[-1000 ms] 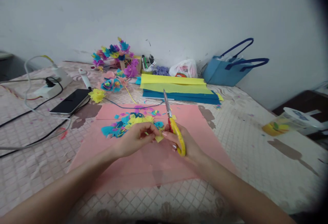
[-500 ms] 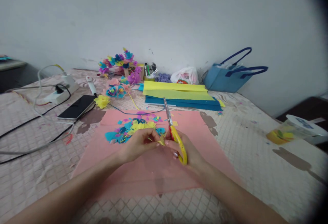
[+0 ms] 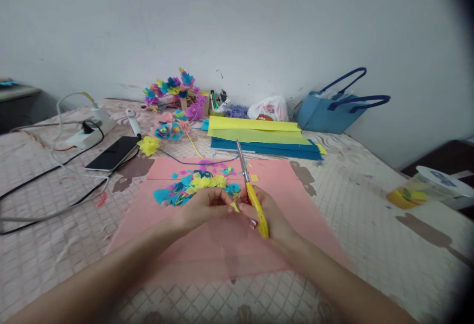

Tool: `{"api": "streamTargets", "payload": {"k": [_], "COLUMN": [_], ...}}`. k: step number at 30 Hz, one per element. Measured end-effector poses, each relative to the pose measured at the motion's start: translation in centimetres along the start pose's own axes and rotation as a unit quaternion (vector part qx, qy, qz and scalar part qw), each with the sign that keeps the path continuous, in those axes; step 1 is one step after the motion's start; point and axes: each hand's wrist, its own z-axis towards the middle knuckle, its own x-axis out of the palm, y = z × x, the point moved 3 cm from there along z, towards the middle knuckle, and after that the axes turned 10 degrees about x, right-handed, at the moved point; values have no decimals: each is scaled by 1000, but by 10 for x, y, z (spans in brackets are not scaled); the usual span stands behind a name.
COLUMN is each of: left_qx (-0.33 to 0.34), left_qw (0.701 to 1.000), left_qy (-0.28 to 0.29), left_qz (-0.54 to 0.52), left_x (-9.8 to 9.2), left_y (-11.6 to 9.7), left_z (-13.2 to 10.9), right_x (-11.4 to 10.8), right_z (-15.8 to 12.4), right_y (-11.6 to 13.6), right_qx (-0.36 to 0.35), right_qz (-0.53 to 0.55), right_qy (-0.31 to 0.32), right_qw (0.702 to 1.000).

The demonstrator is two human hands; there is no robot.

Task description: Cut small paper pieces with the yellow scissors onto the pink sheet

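Over the pink paper sheet [image 3: 177, 260], my left hand [image 3: 205, 208] is closed in a pinch on a small yellow paper piece [image 3: 234, 207]. My right hand [image 3: 264, 210] is closed around yellow-handled scissors [image 3: 256, 204], whose blades point away from me toward the stacked paper. Its fingertips also meet the yellow piece from the right. Just beyond my left hand lies a pile of cut paper petals [image 3: 192, 184] in blue, yellow and purple. The fingers partly hide the yellow piece.
Yellow paper [image 3: 255, 129] lies over blue paper [image 3: 266, 147] behind the sheet. Finished paper flowers [image 3: 170, 129] stand at the back left. A phone [image 3: 113, 153] and a power strip [image 3: 91, 134] with cables are left. A blue bag [image 3: 322, 111] and a plastic cup [image 3: 418, 190] are right.
The scissors have turned slightly in my right hand, and the red inner part of the handle no longer shows. Both hands stay in nearly the same place.
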Motion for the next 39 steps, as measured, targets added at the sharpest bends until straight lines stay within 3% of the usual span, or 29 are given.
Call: {"api": "streamTargets", "payload": {"k": [18, 26, 39], "left_qx": [11, 5, 4], "left_qw": [1000, 999, 1000], "left_qy": [4, -15, -1], "left_qz": [4, -32, -15], "left_x": [-2, -2, -3], "left_y": [5, 9, 10], "left_z": [3, 4, 4], "right_x": [2, 3, 2], "right_z": [-3, -4, -7], "right_y": [3, 3, 3], "right_qx": [-25, -21, 1], "right_qz": [-16, -28, -21], "right_qy": [2, 3, 9], "right_qw": [1000, 999, 1000]}}
